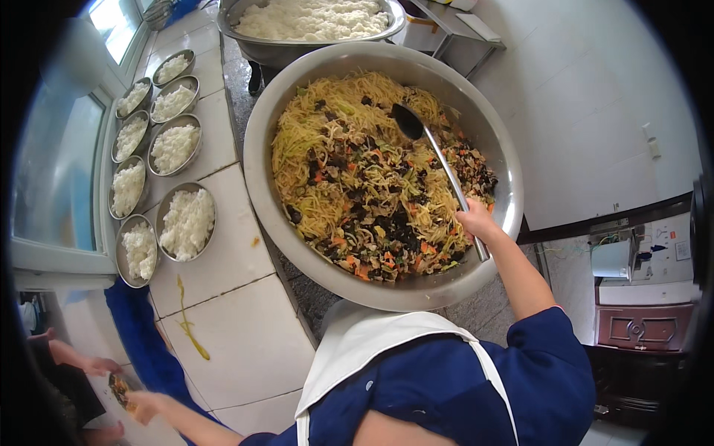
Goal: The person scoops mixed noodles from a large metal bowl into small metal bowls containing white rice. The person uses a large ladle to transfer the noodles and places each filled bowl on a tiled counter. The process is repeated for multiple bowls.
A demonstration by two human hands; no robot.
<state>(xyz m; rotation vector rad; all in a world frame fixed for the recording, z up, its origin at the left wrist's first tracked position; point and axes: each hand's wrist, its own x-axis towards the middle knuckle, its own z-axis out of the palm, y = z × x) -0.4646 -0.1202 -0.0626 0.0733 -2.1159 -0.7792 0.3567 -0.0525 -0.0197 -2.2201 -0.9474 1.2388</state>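
My right hand [476, 221] is closed around the metal handle of a long serving spoon [445, 165]. The spoon's dark bowl rests on a heap of shredded yellow vegetables mixed with black, orange and green pieces [372, 186], inside a very large metal basin [260, 178]. At the lower left, my left hand [149, 406] reaches out and grips a bowl of food [121, 388], seen edge-on and partly covered. Another person's hand [97, 365] is at the far side of that bowl, close to or touching it.
Several metal bowls of white rice [188, 223] stand in two rows on the white tiled counter [245, 320]. A spilled yellow strand [191, 334] lies there. Beyond the basin is a tub of rice [312, 21]. A blue cloth [141, 334] hangs along the counter's left edge, beside the window.
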